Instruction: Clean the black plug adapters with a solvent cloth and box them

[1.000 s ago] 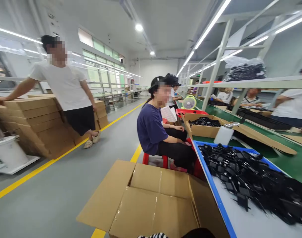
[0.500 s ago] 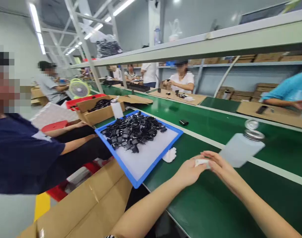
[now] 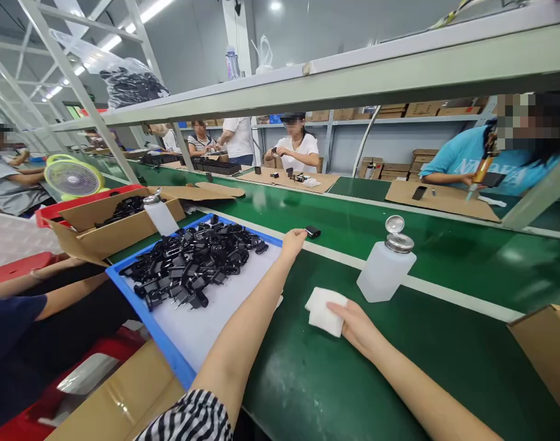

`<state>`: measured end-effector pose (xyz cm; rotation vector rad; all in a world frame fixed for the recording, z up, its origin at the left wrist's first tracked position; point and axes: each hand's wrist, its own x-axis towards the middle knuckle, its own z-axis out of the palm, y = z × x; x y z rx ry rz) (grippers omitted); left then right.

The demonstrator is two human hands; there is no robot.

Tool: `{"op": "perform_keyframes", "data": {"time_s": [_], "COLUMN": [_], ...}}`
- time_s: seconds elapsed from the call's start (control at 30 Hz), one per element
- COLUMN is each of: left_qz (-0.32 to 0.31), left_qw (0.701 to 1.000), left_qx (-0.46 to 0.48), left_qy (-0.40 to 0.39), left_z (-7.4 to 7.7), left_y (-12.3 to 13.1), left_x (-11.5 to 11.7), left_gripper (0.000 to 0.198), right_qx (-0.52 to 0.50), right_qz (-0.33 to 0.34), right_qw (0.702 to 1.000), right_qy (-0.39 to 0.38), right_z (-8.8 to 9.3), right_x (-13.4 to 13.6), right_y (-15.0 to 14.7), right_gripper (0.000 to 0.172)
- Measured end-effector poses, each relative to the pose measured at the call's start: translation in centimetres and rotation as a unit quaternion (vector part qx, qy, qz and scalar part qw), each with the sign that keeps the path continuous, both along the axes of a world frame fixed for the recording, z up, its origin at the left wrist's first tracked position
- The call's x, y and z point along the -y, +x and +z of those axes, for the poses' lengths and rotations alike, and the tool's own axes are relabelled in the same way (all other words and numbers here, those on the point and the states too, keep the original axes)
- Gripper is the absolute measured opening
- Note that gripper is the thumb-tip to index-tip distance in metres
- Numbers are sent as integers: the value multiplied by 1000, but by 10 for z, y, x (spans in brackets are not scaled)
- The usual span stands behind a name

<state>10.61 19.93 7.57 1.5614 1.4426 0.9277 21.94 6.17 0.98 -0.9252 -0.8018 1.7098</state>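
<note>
I have green worktop (image 3: pixel 298 380) to move over, bounded left by the blue-rimmed tray (image 3: pixel 155 331), right by a white bottle (image 3: pixel 384 274). Lettering on a turquoise shirt (image 3: pixel 454 153) opposite is too blurred for me. My right hand (image 3: pixel 360 327) pinches folded white cloth (image 3: pixel 324 315); my left hand (image 3: pixel 292 245) touches the black adapter (image 3: pixel 313 232) beyond the white strip (image 3: pixel 339 254), whether gripping I can't tell.

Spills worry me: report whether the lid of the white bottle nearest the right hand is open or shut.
Open: the metal lid on the bottle stands flipped up, not flat over the collar.
</note>
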Motion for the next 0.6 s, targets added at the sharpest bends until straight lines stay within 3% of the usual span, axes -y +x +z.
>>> {"op": "perform_keyframes", "data": {"time_s": [0.17,0.27,0.47,0.6], "left_qz": [32,43,35,28], "left_qw": [995,993,998,997], "left_qx": [-83,-105,-45,63], "left_qy": [35,36,31,25], "left_z": [-26,-34,-40,-28], "left_y": [35,51,63,56], "left_x": [-46,-57,-55,-30], "left_gripper": [39,45,43,48], "right_qx": [63,15,3,29], "right_qz": [94,117,133,104], "right_qw": [993,993,988,989], "right_qy": [11,1,-78,-105], "right_z": [1,2,2,6], "right_x": [-4,-6,-12,-12], "right_y": [7,10,17,17], "right_gripper": [26,27,33,36]}}
